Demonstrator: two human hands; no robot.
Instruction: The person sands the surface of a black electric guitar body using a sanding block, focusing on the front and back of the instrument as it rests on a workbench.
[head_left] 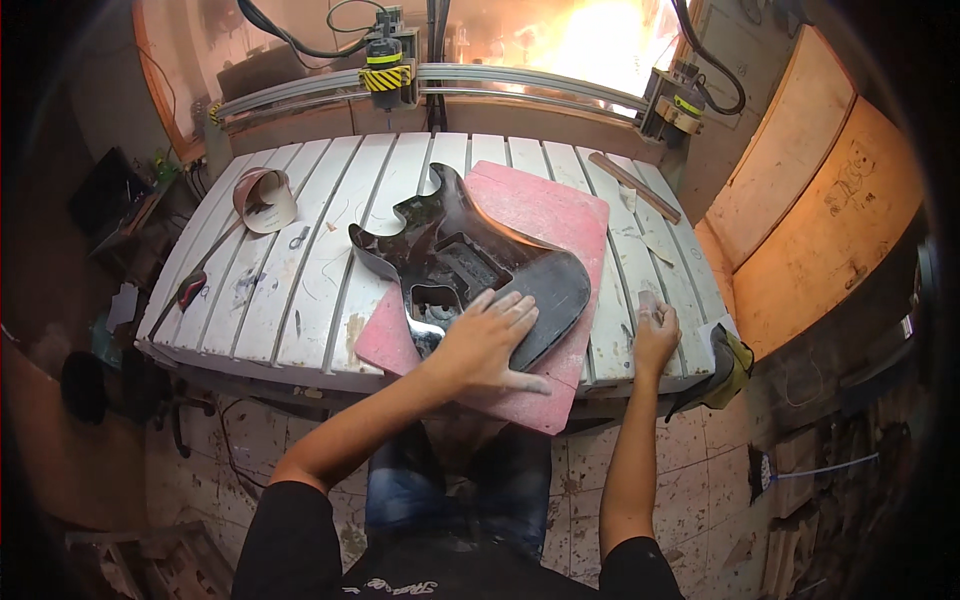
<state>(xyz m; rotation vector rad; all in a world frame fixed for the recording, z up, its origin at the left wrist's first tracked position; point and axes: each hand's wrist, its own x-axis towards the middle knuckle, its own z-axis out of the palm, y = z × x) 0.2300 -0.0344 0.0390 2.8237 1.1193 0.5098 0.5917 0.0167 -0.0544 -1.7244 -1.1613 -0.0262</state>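
Note:
A glossy black electric guitar body point(535, 292) with cut-out cavities lies on a pink foam board point(560, 205), its horns toward the far left. Part of its lower face looks dull and dusty. My left hand point(480, 345) rests flat on this dull part, fingers stretched out and thumb apart over the board's near side. Off to the right of the body, my right hand point(656, 338) pinches a small greyish piece of sandpaper point(650, 299) above the slatted table. White dust covers the fingertips of both hands.
The white slatted table point(230, 310) carries a sandpaper roll point(268, 203) at far left, a wooden strip point(640, 190) at far right and a dark yellowish glove point(728, 370) on the right edge. A gantry machine's spindle point(386, 75) stands over the far edge.

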